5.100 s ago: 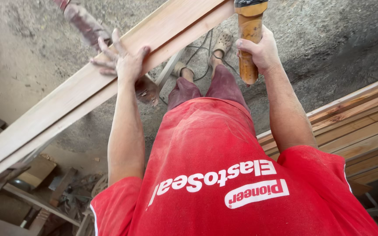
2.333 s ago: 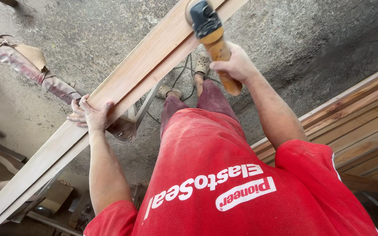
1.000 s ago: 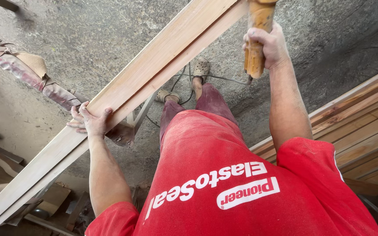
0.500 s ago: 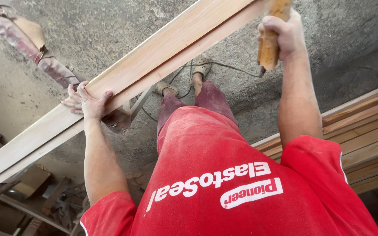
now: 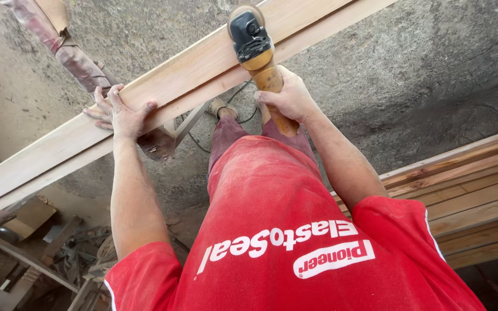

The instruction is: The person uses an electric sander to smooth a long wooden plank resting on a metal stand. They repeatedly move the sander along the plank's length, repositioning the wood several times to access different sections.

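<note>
Gripping the orange handle of an angle grinder [image 5: 257, 49], the right hand [image 5: 288, 98] is wrapped fully closed around it, the tool's black head and disc resting on the top face of a long wooden plank [image 5: 162, 92]. The left hand [image 5: 116, 112] lies open and flat on the same plank, fingers spread, pressing down without closing on anything. The plank runs diagonally across the view, resting on a stand [image 5: 159, 141] just below the left hand, above a dusty concrete floor [image 5: 404, 69]. A power cord [image 5: 243, 109] trails down between the person's feet. To the right lies a stack of planks [image 5: 468, 196]; wood offcuts [image 5: 30, 242] litter the lower left.

The likely trouble: with only one hand steadying a long board, the grinder could catch and skid along the grain or gouge the face. The cord by the feet could also snag a step.
</note>
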